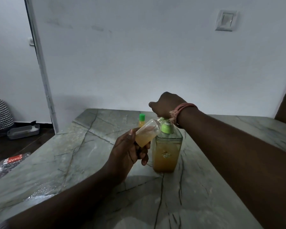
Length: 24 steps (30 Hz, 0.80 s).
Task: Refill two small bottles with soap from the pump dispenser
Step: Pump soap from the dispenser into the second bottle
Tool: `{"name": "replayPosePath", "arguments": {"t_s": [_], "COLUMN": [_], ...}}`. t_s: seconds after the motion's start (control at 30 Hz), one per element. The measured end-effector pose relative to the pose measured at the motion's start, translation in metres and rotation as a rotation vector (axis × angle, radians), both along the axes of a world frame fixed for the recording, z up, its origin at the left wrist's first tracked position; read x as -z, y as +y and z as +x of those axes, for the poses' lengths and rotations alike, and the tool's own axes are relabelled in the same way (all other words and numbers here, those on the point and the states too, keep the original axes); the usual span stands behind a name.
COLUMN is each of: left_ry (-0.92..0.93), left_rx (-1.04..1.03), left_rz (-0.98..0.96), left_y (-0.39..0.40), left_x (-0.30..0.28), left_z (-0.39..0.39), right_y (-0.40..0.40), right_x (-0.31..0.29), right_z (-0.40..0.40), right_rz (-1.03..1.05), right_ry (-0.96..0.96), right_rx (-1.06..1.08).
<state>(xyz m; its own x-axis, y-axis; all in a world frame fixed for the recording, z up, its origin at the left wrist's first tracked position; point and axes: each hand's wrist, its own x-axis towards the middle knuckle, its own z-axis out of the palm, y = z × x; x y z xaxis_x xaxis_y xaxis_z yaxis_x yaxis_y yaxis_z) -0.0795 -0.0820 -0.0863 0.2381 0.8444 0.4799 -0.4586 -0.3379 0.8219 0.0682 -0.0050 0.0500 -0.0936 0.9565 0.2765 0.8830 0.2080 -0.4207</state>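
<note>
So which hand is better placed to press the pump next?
Right. The right hand already sits on top of the pump dispenser, while the left hand holds the small bottle tilted at the spout.

That table looks like polished grey-green marble, dark veins, bit of a sheen. The pump dispenser is clear glossy plastic with a smooth green plastic collar. The small bottle is see-through plastic too. Thread-like pinkish wristband, slightly frayed. The wall is matt painted, scuffed.

Marble table bears dispenser, capped bottle.
</note>
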Motion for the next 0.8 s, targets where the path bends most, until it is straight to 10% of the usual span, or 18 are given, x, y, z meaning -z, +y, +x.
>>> {"name": "replayPosePath", "arguments": {"t_s": [0.8], "left_ry": [-0.035], "left_rx": [0.008], "left_rz": [-0.03], "left_y": [0.0], "left_x": [0.0], "left_z": [0.0], "right_y": [0.005], "right_x": [0.01], "right_z": [0.004], "right_rz": [0.011], "right_ry": [0.064], "right_rx": [-0.008]}}
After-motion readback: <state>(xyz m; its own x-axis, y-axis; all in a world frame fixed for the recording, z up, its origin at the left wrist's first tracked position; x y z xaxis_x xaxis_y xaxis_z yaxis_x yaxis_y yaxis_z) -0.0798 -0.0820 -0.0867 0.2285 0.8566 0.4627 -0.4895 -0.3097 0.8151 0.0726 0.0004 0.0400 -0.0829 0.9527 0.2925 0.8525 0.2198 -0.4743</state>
